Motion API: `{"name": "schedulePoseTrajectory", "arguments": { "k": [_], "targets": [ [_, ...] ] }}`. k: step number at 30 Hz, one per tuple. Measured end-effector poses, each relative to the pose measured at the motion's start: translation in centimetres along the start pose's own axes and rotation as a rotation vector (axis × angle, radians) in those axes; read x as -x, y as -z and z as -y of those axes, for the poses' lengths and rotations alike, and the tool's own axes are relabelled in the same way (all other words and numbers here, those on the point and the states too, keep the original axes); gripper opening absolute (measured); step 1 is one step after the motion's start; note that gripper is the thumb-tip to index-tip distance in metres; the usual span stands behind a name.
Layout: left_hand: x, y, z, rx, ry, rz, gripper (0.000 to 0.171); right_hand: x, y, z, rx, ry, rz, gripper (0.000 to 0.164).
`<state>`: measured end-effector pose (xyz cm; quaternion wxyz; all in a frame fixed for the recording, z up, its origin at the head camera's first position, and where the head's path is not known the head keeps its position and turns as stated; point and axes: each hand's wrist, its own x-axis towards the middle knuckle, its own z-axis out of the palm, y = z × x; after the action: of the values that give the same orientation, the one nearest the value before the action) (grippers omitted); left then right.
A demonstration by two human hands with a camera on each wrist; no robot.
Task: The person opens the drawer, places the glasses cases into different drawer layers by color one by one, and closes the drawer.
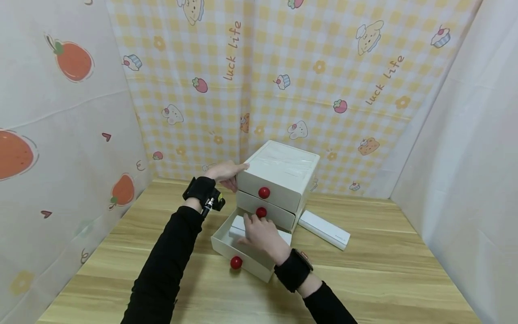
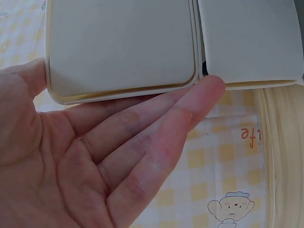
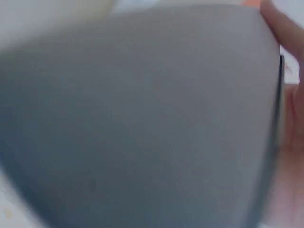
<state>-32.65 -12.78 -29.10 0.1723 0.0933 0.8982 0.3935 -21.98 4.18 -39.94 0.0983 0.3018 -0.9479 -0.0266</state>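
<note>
A white cabinet of three drawers (image 1: 283, 166) stands on the table, its bottom drawer (image 1: 243, 258) pulled out. My left hand (image 1: 227, 173) braces the cabinet's upper left corner, thumb over the top edge. In the left wrist view, its fairly straight fingers (image 2: 142, 137) lie along the side wall. Inside the bottom drawer lies a long white box (image 1: 238, 225). My right hand (image 1: 263, 235) grips this box from above, covering its middle. A blurred grey surface (image 3: 152, 114) fills most of the right wrist view, the right thumb at its edge.
A second long white box (image 1: 325, 229) with small lettering lies on the table (image 1: 376, 265), right of the cabinet. Red round knobs (image 1: 236, 263) stick out from the drawer fronts. Patterned curtains (image 1: 283, 103) hang behind the table and at its sides.
</note>
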Motion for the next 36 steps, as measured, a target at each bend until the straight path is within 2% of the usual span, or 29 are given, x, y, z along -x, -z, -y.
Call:
{"name": "schedulePoseTrajectory", "arguments": {
  "k": [3,5,10,15,19,24,26,31,36],
  "targets": [
    [0.0,0.1,0.1,0.000,-0.001,0.001,0.066,-0.6,-0.7,0.5,0.142,0.016,-0.090,0.072],
    [0.0,0.2,0.2,-0.006,-0.005,-0.001,0.066,-0.9,-0.9,0.7,0.189,0.023,-0.107,0.071],
    [0.0,0.2,0.4,-0.004,0.000,-0.017,0.066,-1.5,-1.5,1.1,0.218,0.033,-0.046,0.069],
    [0.0,0.0,0.5,-0.021,0.002,-0.017,0.066,-1.9,-2.5,1.2,0.253,0.050,-0.023,0.064],
    [0.0,0.0,0.5,-0.024,0.002,-0.008,0.065,-2.2,-2.9,1.3,0.245,0.077,-0.035,0.057],
    [0.1,0.0,0.3,-0.017,0.005,-0.013,0.066,-2.6,-3.5,1.4,0.218,0.073,-0.035,0.062],
    [0.2,0.0,0.3,-0.009,0.006,-0.013,0.065,-2.6,-4.0,1.4,0.186,0.051,-0.004,0.066],
    [0.1,0.0,0.2,-0.002,0.011,-0.009,0.064,-2.8,-5.5,1.1,0.127,-0.027,0.078,0.060],
    [-0.1,0.1,0.0,-0.019,-0.009,-0.008,0.067,-3.2,-6.3,0.6,0.107,-0.079,0.120,0.060]
  ]
}}
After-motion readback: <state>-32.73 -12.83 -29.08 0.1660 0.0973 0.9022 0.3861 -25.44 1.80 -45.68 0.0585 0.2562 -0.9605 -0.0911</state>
